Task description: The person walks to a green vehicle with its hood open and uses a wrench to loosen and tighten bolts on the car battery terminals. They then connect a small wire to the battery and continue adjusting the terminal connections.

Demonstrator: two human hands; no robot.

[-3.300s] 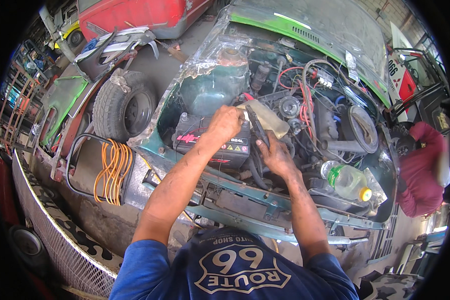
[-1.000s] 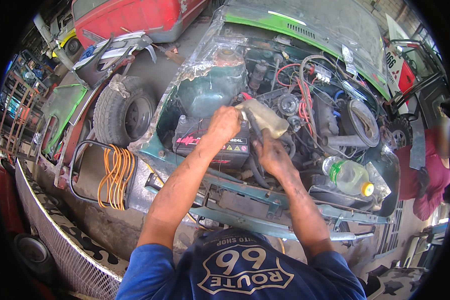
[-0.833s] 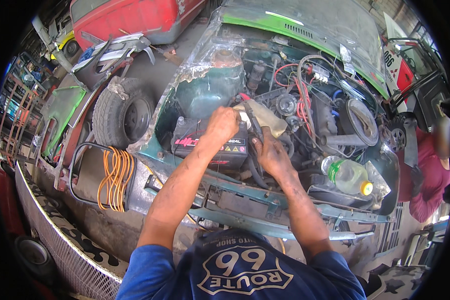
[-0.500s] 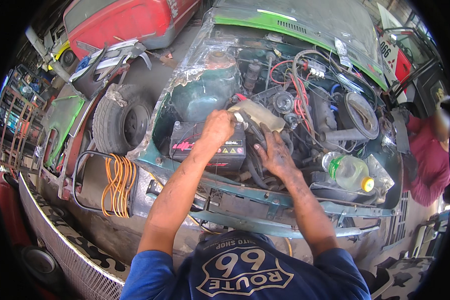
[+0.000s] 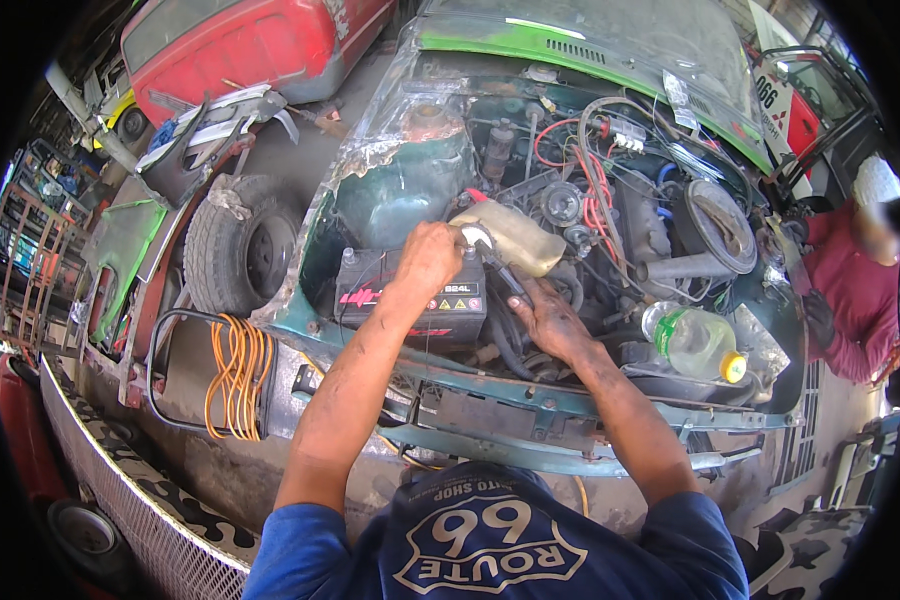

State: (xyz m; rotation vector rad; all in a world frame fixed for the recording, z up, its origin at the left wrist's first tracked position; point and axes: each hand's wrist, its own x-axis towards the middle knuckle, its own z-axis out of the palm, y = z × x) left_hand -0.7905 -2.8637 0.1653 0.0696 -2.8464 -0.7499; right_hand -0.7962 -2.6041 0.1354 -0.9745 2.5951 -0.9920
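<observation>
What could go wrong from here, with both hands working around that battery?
Two risks, as a judgement:
1. The right hand holds a dark tool with its tip close to the left hand, over one end of the battery. A slip might pinch fingers or, if the tool is bare metal, cause a spark.
2. The clear bottle lies on its side in the engine bay, near the right forearm; a bump could roll it.
</observation>
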